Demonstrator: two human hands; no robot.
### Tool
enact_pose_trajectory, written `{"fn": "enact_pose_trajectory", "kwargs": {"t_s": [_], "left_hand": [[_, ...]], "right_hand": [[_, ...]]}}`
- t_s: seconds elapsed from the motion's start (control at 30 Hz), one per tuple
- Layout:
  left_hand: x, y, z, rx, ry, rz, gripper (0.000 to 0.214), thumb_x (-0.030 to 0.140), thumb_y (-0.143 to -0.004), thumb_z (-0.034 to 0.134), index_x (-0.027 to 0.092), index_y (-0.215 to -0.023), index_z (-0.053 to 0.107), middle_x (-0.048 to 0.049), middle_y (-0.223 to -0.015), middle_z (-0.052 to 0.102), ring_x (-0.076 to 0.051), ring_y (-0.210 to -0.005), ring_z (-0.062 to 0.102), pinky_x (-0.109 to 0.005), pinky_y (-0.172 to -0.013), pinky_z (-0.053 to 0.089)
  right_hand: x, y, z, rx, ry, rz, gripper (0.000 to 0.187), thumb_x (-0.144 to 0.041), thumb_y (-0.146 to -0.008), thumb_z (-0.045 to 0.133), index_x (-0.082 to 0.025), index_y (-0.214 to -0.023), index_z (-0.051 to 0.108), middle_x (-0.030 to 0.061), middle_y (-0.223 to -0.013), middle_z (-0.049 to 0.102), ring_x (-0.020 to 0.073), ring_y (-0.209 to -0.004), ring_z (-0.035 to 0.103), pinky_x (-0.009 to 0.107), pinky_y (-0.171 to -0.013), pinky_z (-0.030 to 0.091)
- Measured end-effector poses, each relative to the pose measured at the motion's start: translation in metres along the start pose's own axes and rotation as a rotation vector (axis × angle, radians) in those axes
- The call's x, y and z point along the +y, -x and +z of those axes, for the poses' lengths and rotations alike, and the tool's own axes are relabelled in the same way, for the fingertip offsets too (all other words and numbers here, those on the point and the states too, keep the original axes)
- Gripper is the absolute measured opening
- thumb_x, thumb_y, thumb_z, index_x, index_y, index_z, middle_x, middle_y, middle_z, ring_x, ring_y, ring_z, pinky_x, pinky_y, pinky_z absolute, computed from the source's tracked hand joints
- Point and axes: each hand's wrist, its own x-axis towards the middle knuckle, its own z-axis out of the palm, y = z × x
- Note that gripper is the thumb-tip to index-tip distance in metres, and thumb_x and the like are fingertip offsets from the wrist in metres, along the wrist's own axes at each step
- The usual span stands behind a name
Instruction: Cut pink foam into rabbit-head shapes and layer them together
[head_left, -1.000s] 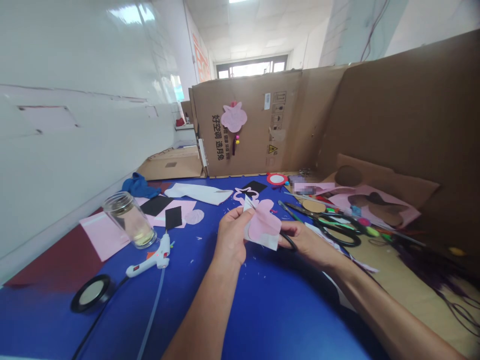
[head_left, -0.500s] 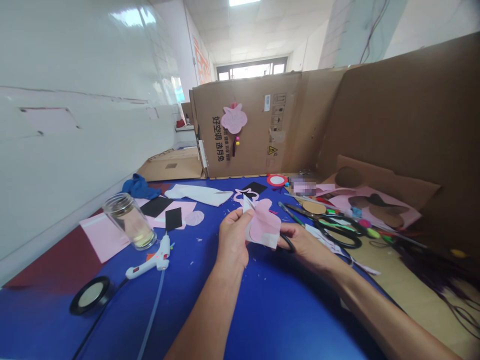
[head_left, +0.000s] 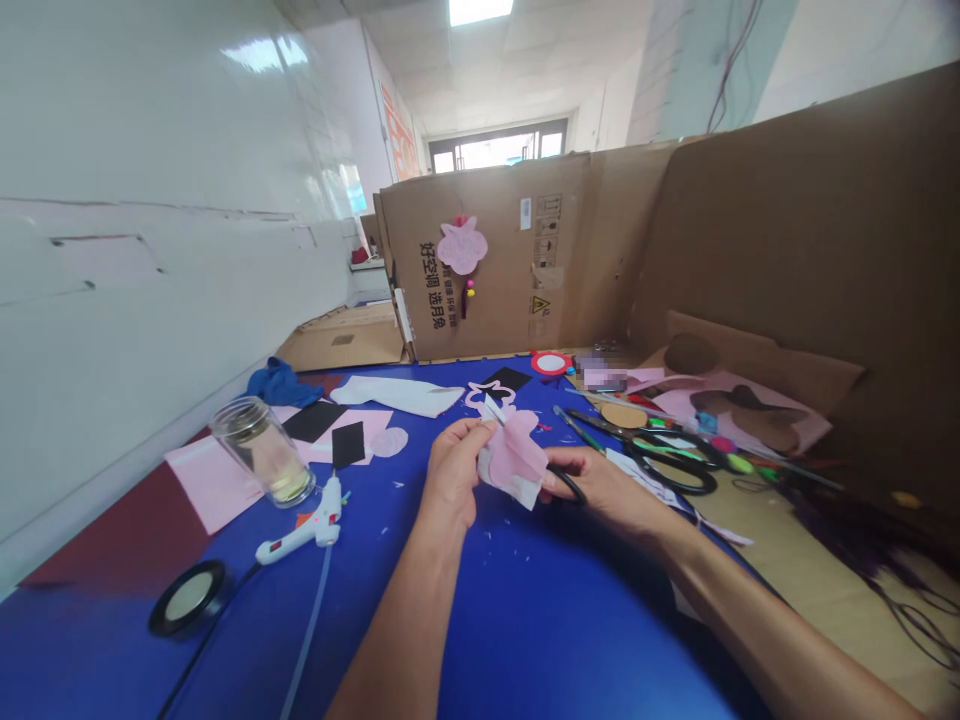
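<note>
My left hand (head_left: 454, 472) pinches the left edge of a pink scalloped cutout (head_left: 519, 450) laid against white paper (head_left: 507, 484). Fingers of my right hand (head_left: 581, 480) are closed around a pair of scissors (head_left: 568, 484); a black handle loop shows beside them. The blades pass mostly behind the papers, with a tip by the left thumb. Beyond the hands, a pink outline piece (head_left: 480, 396) rests on the blue table near a black square.
At the left are a glue gun (head_left: 304, 532), a glass jar (head_left: 264, 450) and a roll of black tape (head_left: 189, 597). Large scissors (head_left: 660, 450), a brush and pink scraps lie at the right. Cardboard walls (head_left: 502, 260) stand behind, with a pink flower-shaped ornament (head_left: 463, 247) hanging there.
Both hands, with the papers and scissors, have shifted slightly left and down in view. The pink cutout and white paper are tilted a little differently. The whole view has shifted slightly.
</note>
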Motion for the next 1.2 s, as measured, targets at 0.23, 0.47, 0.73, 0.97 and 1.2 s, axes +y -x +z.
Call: {"fn": "enact_pose_trajectory", "kwargs": {"t_s": [0.23,0.47,0.73,0.97,1.2], "left_hand": [[-0.002,-0.002,-0.002,-0.006,-0.029,0.041,0.032,0.04,-0.06,0.085,0.018,-0.068,0.063,0.0034,-0.059,0.055,-0.009,-0.049,0.045,-0.022,-0.049,0.034],[-0.007,-0.002,0.003,0.04,0.04,0.074,0.037,0.043,-0.059,0.089,0.017,-0.068,0.064,0.0029,-0.058,0.058,-0.01,-0.049,0.047,-0.023,-0.051,0.038],[-0.01,0.002,0.008,0.076,0.103,0.093,0.037,0.042,-0.061,0.089,0.017,-0.065,0.062,0.0035,-0.057,0.057,-0.009,-0.049,0.047,-0.023,-0.05,0.038],[-0.014,0.002,0.01,0.112,0.126,0.08,0.035,0.042,-0.063,0.087,0.017,-0.069,0.064,0.0034,-0.06,0.059,-0.009,-0.051,0.049,-0.023,-0.055,0.042],[-0.015,0.003,0.011,0.128,0.132,0.087,0.032,0.04,-0.064,0.086,0.016,-0.074,0.067,0.0004,-0.065,0.064,-0.011,-0.056,0.053,-0.024,-0.057,0.043]], "right_hand": [[0.001,0.0,0.0,-0.013,-0.009,0.0,0.048,-0.067,-0.085,0.075,-0.02,-0.087,0.074,0.0003,-0.079,0.061,0.0176,-0.076,0.049,0.028,-0.072,0.036],[0.002,-0.001,0.006,0.024,-0.048,0.02,0.05,-0.067,-0.079,0.08,-0.019,-0.085,0.074,0.0003,-0.079,0.061,0.0174,-0.075,0.049,0.028,-0.071,0.036],[0.007,-0.005,0.012,0.056,-0.076,-0.007,0.049,-0.065,-0.081,0.08,-0.018,-0.073,0.068,0.0002,-0.075,0.06,0.0172,-0.073,0.046,0.029,-0.069,0.033],[0.01,-0.006,0.018,0.083,-0.11,0.002,0.054,-0.071,-0.08,0.078,-0.019,-0.073,0.067,0.0015,-0.076,0.061,0.0183,-0.073,0.046,0.029,-0.069,0.035],[0.011,-0.006,0.02,0.077,-0.148,0.008,0.054,-0.071,-0.078,0.081,-0.019,-0.075,0.069,0.0012,-0.078,0.061,0.0179,-0.074,0.047,0.029,-0.07,0.035]]}}
